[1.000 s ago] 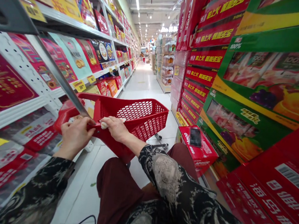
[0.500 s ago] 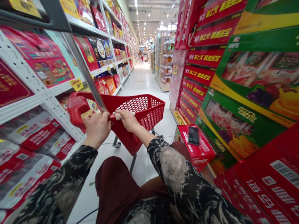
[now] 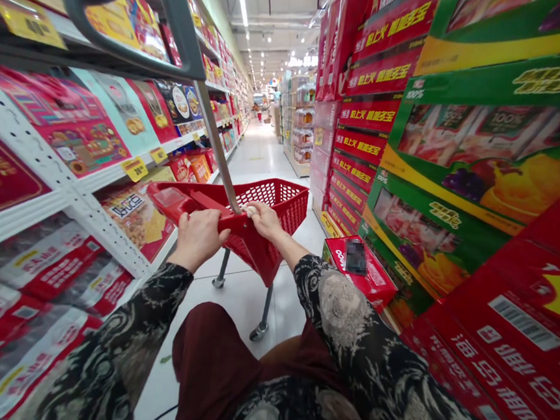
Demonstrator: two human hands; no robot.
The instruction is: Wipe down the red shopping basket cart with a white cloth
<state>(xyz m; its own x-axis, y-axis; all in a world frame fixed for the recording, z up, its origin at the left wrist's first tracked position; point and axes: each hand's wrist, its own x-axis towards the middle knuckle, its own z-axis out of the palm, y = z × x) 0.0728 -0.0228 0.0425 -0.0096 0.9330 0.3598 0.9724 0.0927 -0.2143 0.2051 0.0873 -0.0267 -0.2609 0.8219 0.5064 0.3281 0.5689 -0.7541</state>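
Observation:
A red plastic shopping cart (image 3: 280, 207) with a mesh basket stands in the aisle just in front of me. My left hand (image 3: 198, 237) is closed around the near red rim of the cart. My right hand (image 3: 264, 219) grips the same rim further right, with a small whitish crumpled thing pinched under its fingers. A grey metal handle bar (image 3: 187, 38) rises from the cart between my hands and curves up past the top left. Both arms wear dark patterned sleeves.
White shelves (image 3: 91, 174) with red boxed goods and yellow price tags run along the left. Stacked red and green cartons (image 3: 461, 154) form a wall on the right, with a red box (image 3: 363, 273) on the floor beside the cart. The white tiled aisle (image 3: 260, 156) runs ahead.
The cart has swung from tilted toward the left shelf to level and pointing down the aisle. Both hands stayed closed on its rim and moved up and right.

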